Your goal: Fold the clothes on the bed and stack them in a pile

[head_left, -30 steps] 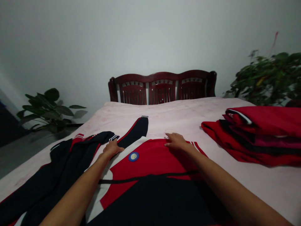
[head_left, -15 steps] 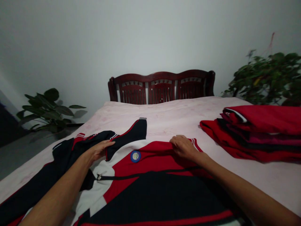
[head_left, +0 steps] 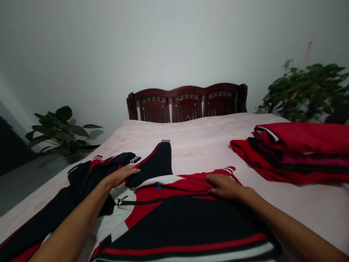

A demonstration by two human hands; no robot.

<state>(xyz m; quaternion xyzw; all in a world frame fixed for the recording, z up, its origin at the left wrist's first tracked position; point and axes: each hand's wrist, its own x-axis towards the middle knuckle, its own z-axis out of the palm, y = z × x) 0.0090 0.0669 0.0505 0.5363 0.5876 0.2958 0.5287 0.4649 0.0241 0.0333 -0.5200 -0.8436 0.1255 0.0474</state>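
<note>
- Bed (head_left: 207,133): pink cover, dark wooden headboard (head_left: 187,103) at far end.
- Navy-and-red track jacket (head_left: 185,222): spread on bed's near half.
- Folded red garments (head_left: 297,154): stacked on bed's right side, well apart from jacket.
- Left hand (head_left: 120,176): fingers together on jacket's navy sleeve; clamping cannot be confirmed.
- Right hand (head_left: 222,186): fingers together on jacket's red panel; clamping cannot be confirmed.
- Zipper pull (head_left: 121,201): on jacket, just below left hand.
</note>
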